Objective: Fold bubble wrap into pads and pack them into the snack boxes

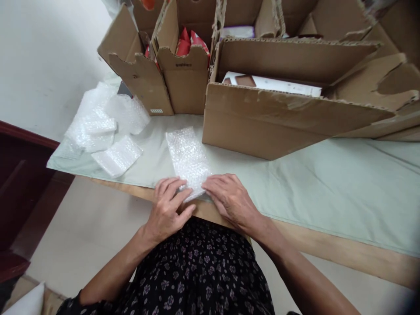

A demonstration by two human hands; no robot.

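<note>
A flat, rectangular piece of bubble wrap (pixel 189 153) lies on the green cloth in front of me, its near end at the table's edge. My left hand (pixel 169 202) rests at its lower left corner, fingers apart and curved, the fingertips touching the plastic. On the other side, my right hand (pixel 231 197) has its fingers together, pressed on the lower right edge of the wrap; the thumb's grip is partly hidden. To the left lies a smaller folded bubble wrap piece (pixel 117 156), beside a loose pile of bubble wrap (pixel 93 116).
A wide cardboard box (pixel 249 127) stands just beyond the wrap, holding a white package (pixel 278 85). Narrower cardboard boxes (pixel 187 87) line the back, one with red packets (pixel 184 43). A green cloth (pixel 295 183) covers the wooden table (pixel 328 243). A white wall (pixel 42 65) rises at left.
</note>
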